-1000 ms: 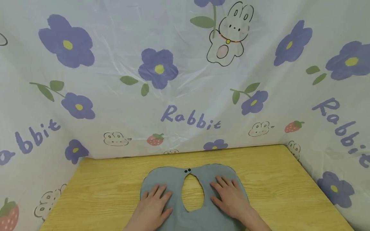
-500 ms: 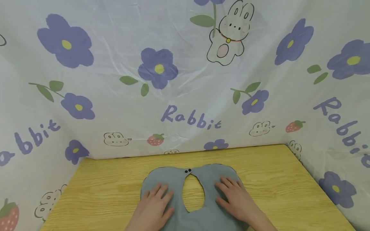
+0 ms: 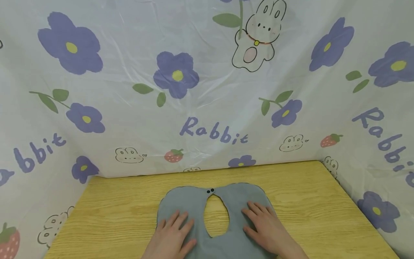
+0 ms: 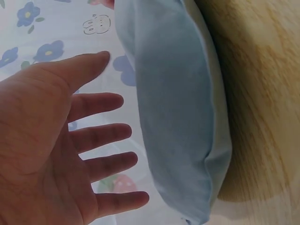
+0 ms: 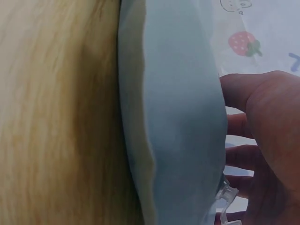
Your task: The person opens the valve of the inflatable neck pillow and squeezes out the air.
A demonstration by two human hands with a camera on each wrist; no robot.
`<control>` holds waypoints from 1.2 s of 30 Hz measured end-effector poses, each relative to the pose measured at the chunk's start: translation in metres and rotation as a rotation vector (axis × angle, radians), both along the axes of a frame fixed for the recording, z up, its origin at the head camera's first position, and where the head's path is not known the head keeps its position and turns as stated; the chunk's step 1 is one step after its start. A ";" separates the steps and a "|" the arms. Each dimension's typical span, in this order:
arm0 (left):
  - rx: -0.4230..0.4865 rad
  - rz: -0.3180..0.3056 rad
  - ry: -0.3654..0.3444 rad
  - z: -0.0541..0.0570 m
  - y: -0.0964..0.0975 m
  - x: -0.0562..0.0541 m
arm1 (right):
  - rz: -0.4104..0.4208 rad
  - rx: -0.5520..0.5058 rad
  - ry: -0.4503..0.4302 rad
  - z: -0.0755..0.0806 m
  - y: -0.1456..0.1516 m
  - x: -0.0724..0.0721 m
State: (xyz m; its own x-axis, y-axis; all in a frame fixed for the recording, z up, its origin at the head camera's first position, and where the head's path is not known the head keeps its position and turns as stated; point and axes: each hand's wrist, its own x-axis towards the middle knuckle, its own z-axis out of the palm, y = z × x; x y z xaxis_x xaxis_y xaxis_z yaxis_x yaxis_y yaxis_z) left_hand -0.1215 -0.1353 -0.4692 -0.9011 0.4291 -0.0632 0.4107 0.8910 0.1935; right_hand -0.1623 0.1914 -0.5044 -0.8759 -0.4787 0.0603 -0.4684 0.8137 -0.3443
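Note:
A grey-blue inflatable neck pillow lies on the table, its two ends meeting at the far side by a pair of dark snap buttons. Over its left half is my left hand, fingers straight and spread. In the left wrist view these fingertips stand slightly apart from the puffy pillow. My right hand is over the right half, fingers extended. In the right wrist view its fingertips pass behind the pillow and are hidden. A clear plastic valve shows beside those fingers.
The wood-grain table shows through the pillow's oval opening and around it. A white curtain printed with purple flowers, rabbits and strawberries hangs behind the table and along both sides.
Both hands have drawn back slightly toward the body. The right hand has also shifted a little to the right; the pillow stays in place.

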 end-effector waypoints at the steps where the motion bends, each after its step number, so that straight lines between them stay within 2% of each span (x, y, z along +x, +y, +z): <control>1: -0.005 -0.004 0.004 -0.001 0.000 0.000 | 0.000 -0.001 -0.003 -0.001 0.000 0.000; 12: -0.066 -0.037 0.069 -0.016 -0.003 0.001 | 0.015 -0.001 -0.023 -0.006 0.000 -0.001; 17: -0.052 -0.026 0.049 -0.020 -0.004 0.001 | 0.016 -0.006 -0.027 -0.007 0.001 0.000; 25: 0.006 -0.033 0.010 -0.018 -0.010 0.001 | 0.007 -0.019 -0.019 -0.007 0.002 0.001; 30: 0.018 -0.045 0.027 -0.014 -0.011 0.003 | 0.002 -0.012 -0.018 -0.003 0.003 0.004; 36: -0.005 -0.086 0.058 -0.012 -0.007 0.008 | 0.048 0.041 -0.020 0.000 0.004 0.010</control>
State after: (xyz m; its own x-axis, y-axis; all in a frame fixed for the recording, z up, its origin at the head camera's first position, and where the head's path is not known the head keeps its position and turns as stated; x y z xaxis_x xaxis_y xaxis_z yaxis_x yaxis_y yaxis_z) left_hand -0.1130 -0.1419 -0.4813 -0.8631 0.5049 -0.0137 0.4962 0.8528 0.1629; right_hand -0.1520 0.1953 -0.5045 -0.8528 -0.5218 0.0226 -0.5004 0.8040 -0.3212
